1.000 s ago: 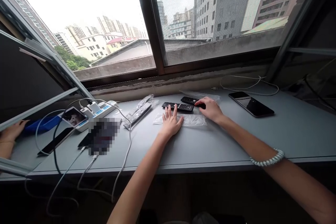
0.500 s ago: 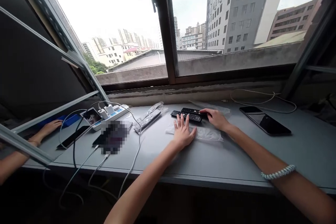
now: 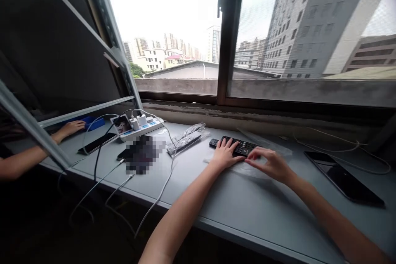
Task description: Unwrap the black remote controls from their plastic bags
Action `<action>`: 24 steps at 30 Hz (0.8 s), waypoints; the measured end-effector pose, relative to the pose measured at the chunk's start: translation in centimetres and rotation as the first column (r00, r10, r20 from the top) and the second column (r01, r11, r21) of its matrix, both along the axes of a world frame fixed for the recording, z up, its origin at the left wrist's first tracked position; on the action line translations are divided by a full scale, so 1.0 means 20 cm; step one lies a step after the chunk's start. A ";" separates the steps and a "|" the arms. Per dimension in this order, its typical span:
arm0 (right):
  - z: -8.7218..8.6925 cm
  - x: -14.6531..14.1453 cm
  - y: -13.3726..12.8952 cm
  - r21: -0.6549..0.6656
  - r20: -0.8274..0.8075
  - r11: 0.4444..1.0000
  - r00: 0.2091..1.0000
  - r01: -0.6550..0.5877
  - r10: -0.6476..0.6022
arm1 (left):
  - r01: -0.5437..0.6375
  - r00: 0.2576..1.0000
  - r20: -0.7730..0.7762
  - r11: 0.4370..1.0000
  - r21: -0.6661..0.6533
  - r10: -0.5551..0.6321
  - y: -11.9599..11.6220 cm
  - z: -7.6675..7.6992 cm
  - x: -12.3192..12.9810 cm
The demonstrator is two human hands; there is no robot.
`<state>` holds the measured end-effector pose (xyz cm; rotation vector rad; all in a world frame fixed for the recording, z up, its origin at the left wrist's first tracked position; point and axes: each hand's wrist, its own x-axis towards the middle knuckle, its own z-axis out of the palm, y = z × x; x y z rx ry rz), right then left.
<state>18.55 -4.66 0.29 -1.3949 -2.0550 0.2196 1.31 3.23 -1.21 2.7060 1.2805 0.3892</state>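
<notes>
Two black remote controls lie side by side on the grey desk: the fuller view is of one remote (image 3: 246, 148), while mainly the left end of the other remote (image 3: 213, 143) shows. My left hand (image 3: 227, 154) rests across them with its fingers spread. At their right end, my right hand (image 3: 270, 163) is raised a little, thumb and fingertips pinched together; what lies between them, if anything, I cannot make out. Beneath and in front of my hands lies a clear plastic bag (image 3: 247, 170). Further left is another remote in clear wrapping (image 3: 187, 140).
A dark tablet or large phone (image 3: 343, 177) lies at right near a white cable. On the left are a power strip (image 3: 144, 126) with chargers, a blurred-out device, cables and a dark phone (image 3: 99, 143). Another person's hand (image 3: 72, 127) touches a blue box (image 3: 94, 123) beyond the metal frame.
The view has turned left. My left hand has moved further onto the remotes. My right hand has drawn back from the far remote's top, its fingertips now pinched together.
</notes>
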 end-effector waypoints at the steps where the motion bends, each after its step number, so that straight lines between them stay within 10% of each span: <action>1: 0.00 -0.01 -0.02 -0.049 0.028 0.998 0.999 -0.034 0.036 | -0.021 1.000 -0.002 1.000 -0.005 0.021 -0.01 -0.01 0.00; 9: -0.08 -0.03 -0.02 -0.204 -0.031 0.957 0.979 -0.206 0.204 | -0.054 0.992 0.117 0.998 -0.012 0.055 -0.01 -0.01 -0.04; 15: 0.01 0.10 0.00 0.209 -0.217 0.973 0.975 0.100 -0.054 | -0.221 0.931 0.300 0.975 0.010 0.208 0.07 0.11 -0.15; 19: 0.07 0.17 0.00 0.504 -0.466 0.621 0.795 0.600 -0.389 | -0.140 0.971 0.202 0.990 0.030 0.132 0.08 0.08 -0.14; 24: 0.09 0.28 0.00 0.649 -0.501 0.298 0.688 0.700 -0.525 | -0.002 0.998 0.059 0.998 -0.059 0.006 0.01 -0.01 -0.08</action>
